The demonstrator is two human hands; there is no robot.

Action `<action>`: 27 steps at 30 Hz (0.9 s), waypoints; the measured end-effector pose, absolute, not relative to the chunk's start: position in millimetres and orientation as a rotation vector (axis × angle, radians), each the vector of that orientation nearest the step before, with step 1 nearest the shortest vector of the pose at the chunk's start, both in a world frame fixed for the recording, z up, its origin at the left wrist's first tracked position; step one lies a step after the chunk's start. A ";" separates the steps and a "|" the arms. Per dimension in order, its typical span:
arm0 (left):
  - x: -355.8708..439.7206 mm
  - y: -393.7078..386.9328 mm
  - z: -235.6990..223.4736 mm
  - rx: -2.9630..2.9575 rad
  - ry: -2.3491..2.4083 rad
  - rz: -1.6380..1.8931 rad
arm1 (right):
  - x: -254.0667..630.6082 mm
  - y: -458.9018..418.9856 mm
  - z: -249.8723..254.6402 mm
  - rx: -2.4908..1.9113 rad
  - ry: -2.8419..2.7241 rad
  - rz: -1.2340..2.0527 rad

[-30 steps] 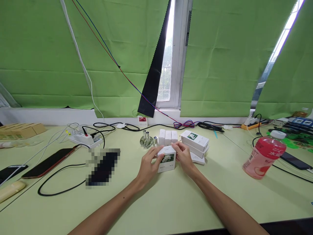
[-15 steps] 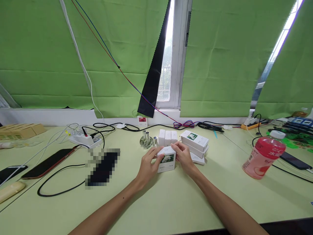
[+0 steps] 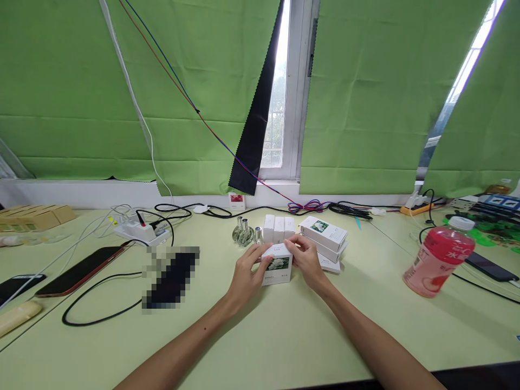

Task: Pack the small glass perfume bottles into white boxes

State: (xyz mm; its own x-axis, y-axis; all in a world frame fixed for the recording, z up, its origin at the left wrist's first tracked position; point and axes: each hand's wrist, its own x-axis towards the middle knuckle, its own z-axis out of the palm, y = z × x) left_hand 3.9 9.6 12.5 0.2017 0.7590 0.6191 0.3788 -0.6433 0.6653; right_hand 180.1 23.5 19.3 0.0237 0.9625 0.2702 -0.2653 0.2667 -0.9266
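A small white box with a flower picture stands on the pale green table. My left hand grips its left side with fingers curled. My right hand holds its right side, fingertips pinching at the top edge. Just behind the box stand three small white boxes in a row and small glass bottles with silver caps. To the right lies a stack of flat white boxes.
A pink drink bottle stands at the right. Phones and black cables lie on the left, by a white power strip. Cardboard boxes sit far left. Green curtains and a window back the table.
The box has hardly moved. My right hand's fingers have shifted up slightly to the box's top edge.
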 end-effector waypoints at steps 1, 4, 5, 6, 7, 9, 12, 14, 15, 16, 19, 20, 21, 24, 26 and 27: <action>3.8 10.0 12.1 2.119 1.063 1.420 | 180.5 23.8 19.1 -0.812 -1.146 1.128; 3.5 10.7 12.1 2.129 1.054 1.405 | 181.6 25.7 16.8 -0.825 -1.159 1.127; 3.2 10.9 12.3 2.129 1.048 1.396 | 181.7 26.3 15.8 -0.831 -1.157 1.130; 2.7 11.0 12.7 2.128 1.040 1.386 | 181.8 26.7 15.0 -0.842 -1.160 1.134; 2.1 11.2 13.0 2.127 1.031 1.374 | 181.8 27.0 14.6 -0.856 -1.165 1.136; 0.6 11.7 13.3 2.124 1.014 1.351 | 181.7 27.2 14.7 -0.886 -1.173 1.138; -1.4 12.7 12.6 2.127 1.001 1.333 | 181.7 27.0 16.5 -0.919 -1.179 1.163; -2.1 13.4 11.6 2.135 0.995 1.328 | 181.8 26.9 17.7 -0.928 -1.177 1.187; -2.2 13.8 11.1 2.143 0.991 1.326 | 181.8 27.0 18.1 -0.929 -1.175 1.196; -2.3 14.2 10.6 2.154 0.986 1.324 | 181.8 27.1 18.4 -0.928 -1.172 1.202; -2.5 15.1 9.5 2.188 0.988 1.325 | 181.6 27.6 19.0 -0.920 -1.166 1.213; -2.5 15.2 9.4 2.196 0.994 1.327 | 181.5 27.8 19.2 -0.917 -1.163 1.216; -2.5 15.3 9.4 2.200 1.000 1.330 | 181.4 27.9 19.3 -0.916 -1.160 1.219; -2.3 15.1 9.8 2.204 1.005 1.336 | 181.1 27.9 19.6 -0.915 -1.151 1.224; -2.0 15.1 10.2 2.202 1.008 1.337 | 180.9 27.9 19.7 -0.915 -1.149 1.227; -1.9 15.1 10.3 2.202 1.009 1.339 | 180.7 27.9 19.7 -0.916 -1.149 1.226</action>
State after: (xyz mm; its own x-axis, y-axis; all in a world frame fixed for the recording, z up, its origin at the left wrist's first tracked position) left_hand -1.9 15.1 10.3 0.2916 0.7369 0.6099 0.3831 -0.6742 0.6314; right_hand 180.7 27.9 19.7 -0.0302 0.9874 0.1555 -0.2199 0.1452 -0.9646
